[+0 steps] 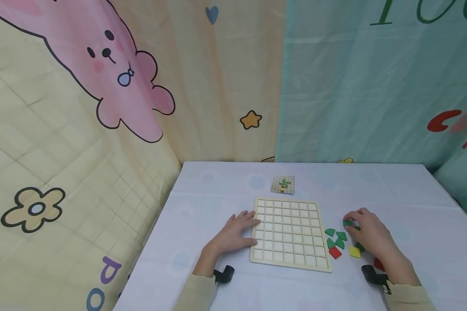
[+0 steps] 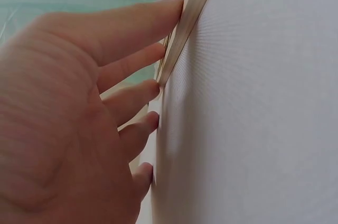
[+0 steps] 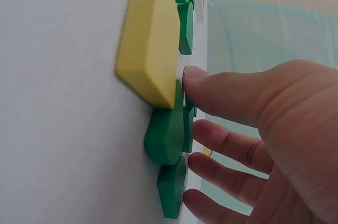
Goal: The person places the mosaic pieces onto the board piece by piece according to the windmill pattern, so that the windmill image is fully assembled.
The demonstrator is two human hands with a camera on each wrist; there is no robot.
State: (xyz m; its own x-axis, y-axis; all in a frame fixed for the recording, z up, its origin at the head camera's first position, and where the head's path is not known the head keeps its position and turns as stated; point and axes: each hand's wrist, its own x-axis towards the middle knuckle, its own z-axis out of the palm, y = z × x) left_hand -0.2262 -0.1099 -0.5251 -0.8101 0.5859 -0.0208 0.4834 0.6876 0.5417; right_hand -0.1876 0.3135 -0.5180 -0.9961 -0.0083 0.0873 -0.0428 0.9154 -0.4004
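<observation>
A pale wooden board (image 1: 289, 233) with a grid of square cells lies on the table. My left hand (image 1: 235, 233) rests at its left edge, fingers spread and fairly straight, with the thumb lower along that edge. In the left wrist view the fingertips (image 2: 173, 10) touch the board's side. To the right, my right hand (image 1: 369, 233) is down among loose pieces, thumb and index finger around a green rounded piece (image 1: 347, 223). In the right wrist view, a thick yellow square piece (image 3: 148, 44) and another green piece (image 3: 168, 137) lie near the thumb.
Several green quarter-round pieces (image 1: 341, 236) and a red square piece (image 1: 335, 252) lie between the board and my right hand. Another red piece (image 1: 379, 264) is partly hidden by the right wrist. A small pattern card (image 1: 283, 185) lies behind the board on the white-covered table (image 1: 218, 181).
</observation>
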